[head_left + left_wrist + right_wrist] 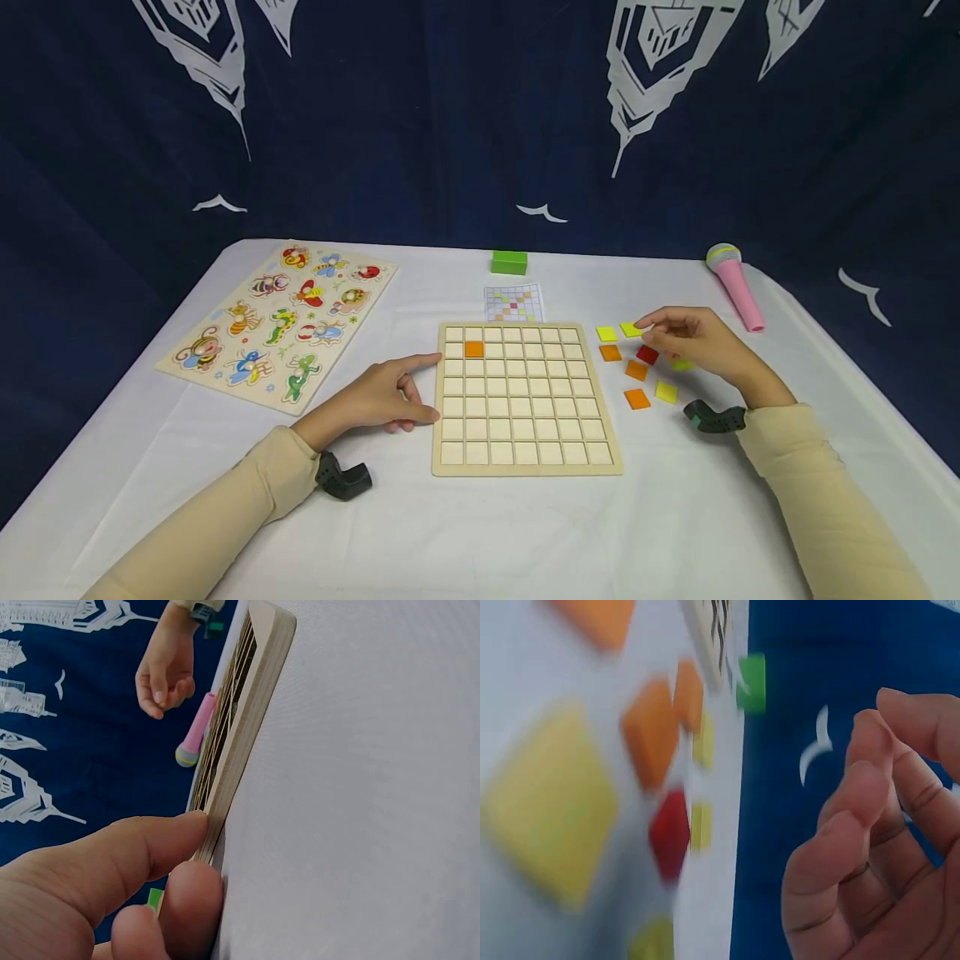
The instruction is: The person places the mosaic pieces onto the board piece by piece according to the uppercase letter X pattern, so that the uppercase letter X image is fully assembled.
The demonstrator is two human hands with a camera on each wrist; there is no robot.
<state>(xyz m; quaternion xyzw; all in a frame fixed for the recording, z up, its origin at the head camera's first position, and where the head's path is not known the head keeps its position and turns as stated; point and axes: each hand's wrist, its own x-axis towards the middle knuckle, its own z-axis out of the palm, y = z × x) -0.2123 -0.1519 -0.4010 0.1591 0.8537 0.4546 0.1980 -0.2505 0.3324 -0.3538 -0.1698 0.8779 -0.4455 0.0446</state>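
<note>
A wooden grid board (528, 469) lies on the table with one orange tile (474, 349) in its second row. My left hand (382, 395) touches the board's left edge with spread thumb and index finger; the left wrist view shows a fingertip against the wooden side (238, 742). Above the loose tiles on the right, my right hand (693, 340) hovers with loosely bent fingers. Nothing shows between its fingertips in the right wrist view. Beneath and around it lie yellow tiles (666, 392), orange tiles (637, 399) and a red tile (647, 355).
Behind the board lies a small card with a coloured grid pattern (513, 302), and a green block (509, 262) stands farther back. An insect picture puzzle (279, 325) is at the left. A pink toy microphone (738, 292) lies at the right rear, before a dark blue curtain (420, 125).
</note>
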